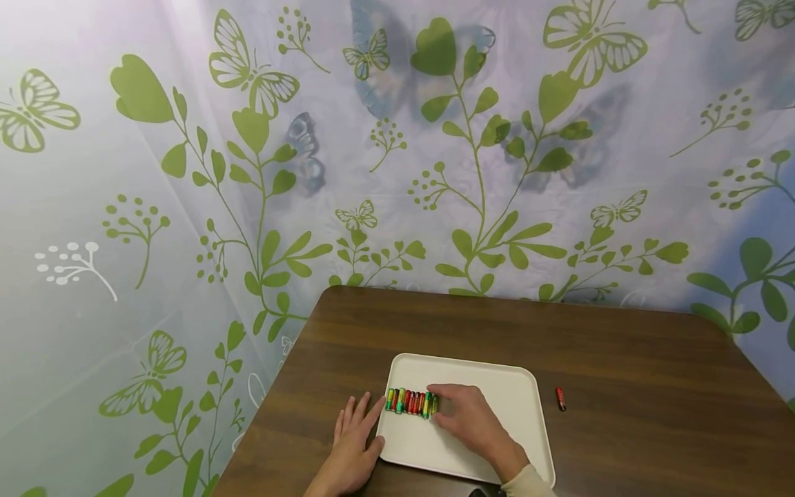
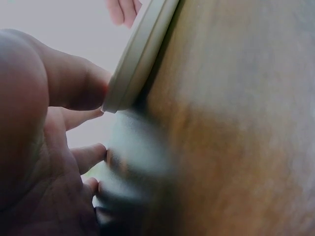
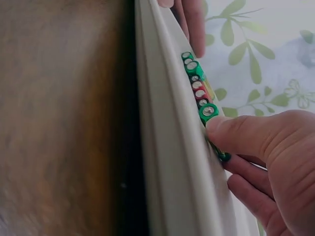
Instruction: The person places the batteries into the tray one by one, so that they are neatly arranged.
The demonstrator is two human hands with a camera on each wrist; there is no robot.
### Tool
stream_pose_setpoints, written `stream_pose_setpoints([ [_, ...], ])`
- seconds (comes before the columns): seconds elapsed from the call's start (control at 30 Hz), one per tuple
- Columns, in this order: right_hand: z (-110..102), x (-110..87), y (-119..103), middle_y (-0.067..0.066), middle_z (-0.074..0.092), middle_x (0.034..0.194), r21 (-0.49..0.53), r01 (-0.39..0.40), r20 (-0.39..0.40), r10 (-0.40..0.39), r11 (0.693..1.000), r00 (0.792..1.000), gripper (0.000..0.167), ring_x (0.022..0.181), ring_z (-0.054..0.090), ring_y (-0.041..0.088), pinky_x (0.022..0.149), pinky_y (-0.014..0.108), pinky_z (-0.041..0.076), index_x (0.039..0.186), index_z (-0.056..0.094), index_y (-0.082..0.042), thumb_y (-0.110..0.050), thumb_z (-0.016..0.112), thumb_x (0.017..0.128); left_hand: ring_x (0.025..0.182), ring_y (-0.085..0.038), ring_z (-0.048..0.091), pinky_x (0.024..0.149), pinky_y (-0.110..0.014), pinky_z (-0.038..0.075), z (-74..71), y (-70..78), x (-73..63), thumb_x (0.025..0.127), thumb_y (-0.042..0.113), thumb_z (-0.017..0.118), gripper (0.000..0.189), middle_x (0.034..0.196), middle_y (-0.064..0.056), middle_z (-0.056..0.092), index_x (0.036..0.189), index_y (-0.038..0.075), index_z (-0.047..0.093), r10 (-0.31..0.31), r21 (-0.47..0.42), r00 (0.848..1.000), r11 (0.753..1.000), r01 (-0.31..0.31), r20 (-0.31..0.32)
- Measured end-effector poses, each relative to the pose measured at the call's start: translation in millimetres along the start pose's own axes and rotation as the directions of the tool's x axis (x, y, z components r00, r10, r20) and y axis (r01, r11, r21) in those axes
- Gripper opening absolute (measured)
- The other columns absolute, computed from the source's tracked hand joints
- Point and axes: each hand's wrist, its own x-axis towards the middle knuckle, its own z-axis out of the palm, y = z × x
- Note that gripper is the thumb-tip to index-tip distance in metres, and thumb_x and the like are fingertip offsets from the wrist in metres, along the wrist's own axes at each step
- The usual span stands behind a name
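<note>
A row of small batteries [image 1: 412, 402], some green and yellow, others red and black, lies side by side in a white tray [image 1: 497, 386]. At the row's right end my right hand [image 1: 472, 417] pinches a green battery [image 3: 225, 156], its thumb at one end and a finger at the other. The thumb covers part of that battery in the right wrist view. My left hand [image 1: 355, 445] lies at the tray's left edge, fingers extended. Its thumb touches the tray rim [image 2: 133, 64] in the left wrist view.
One red and black battery [image 1: 561, 398] lies on the brown wooden table [image 1: 652, 386], right of the tray. Behind and left of the table hangs a pale curtain [image 1: 385, 200] printed with green plants and butterflies. A small dark object [image 1: 477, 493] shows at the bottom edge.
</note>
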Motion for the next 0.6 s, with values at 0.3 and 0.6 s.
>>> stream_pose_setpoints([
  [0.3,1.9,1.1,-4.4,0.007,0.082,0.126,-0.023,-0.044,0.022,0.045,0.999,0.999,0.047,0.119,0.078,0.026,0.103,0.046,0.063,0.127,0.080,-0.005,-0.004,0.090,0.081,0.165,-0.062,0.000,0.126,-0.079,-0.006,0.3,2.1,-0.2,0.102,0.011,0.065,0.068,0.177,-0.032,0.023,0.167,0.009,0.045,-0.001,0.002,1.000,1.000,0.001,0.002],
  [0.6,-12.7,1.7,-1.4,0.003,0.082,0.126,0.018,-0.045,0.001,0.045,0.999,0.999,0.046,0.118,0.078,0.025,0.100,0.045,0.064,0.128,0.080,-0.007,-0.008,0.090,0.083,0.165,-0.061,-0.001,0.126,-0.079,-0.007,0.3,1.3,-0.2,0.103,0.011,0.065,0.068,0.178,-0.032,0.022,0.167,0.009,0.045,-0.005,0.000,1.000,1.000,0.005,-0.001],
])
